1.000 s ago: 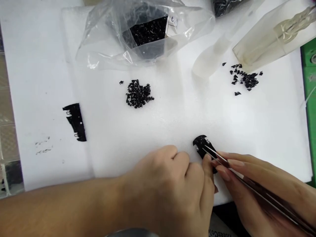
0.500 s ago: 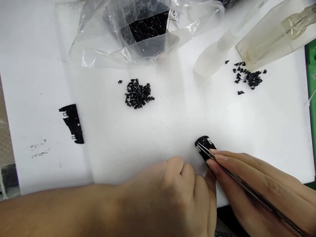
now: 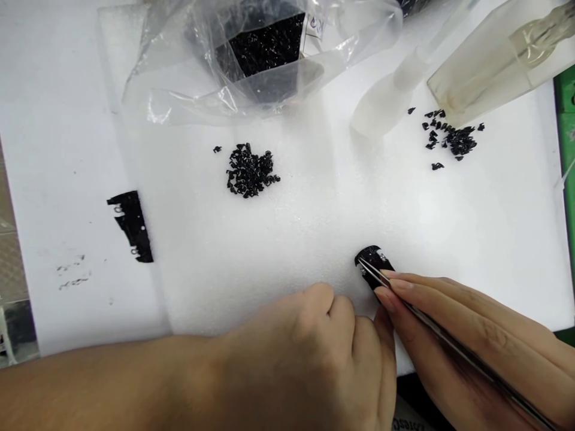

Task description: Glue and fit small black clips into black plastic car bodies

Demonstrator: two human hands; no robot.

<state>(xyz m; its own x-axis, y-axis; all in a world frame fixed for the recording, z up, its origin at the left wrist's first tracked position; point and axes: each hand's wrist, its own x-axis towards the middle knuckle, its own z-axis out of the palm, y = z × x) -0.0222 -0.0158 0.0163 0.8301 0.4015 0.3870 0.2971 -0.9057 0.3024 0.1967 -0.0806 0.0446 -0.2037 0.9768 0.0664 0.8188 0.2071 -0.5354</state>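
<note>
Hands, two: the left hand (image 3: 327, 353) is curling inward, its fingertips hiding, so whether it is gripping anything cannot be told; the right hand (image 3: 467, 335) is grasping tweezers (image 3: 449, 340).
Black parts, two: a curved part (image 3: 372, 254), right of lower centre, is sitting under the tweezer tips, showing silvery spots; a notched part (image 3: 135, 226) is lying at left.
Chip heaps, two: centre heap (image 3: 249, 173), upper-right heap (image 3: 462, 141).
Clear bag (image 3: 171, 108), one, top: its label (image 3: 313, 27) is showing illegible marks.

From head height, we look forward and steeply down, close over the sheet (image 3: 269, 239), our left hand (image 3: 314, 353) and right hand (image 3: 471, 341) large along the lower edge.
</note>
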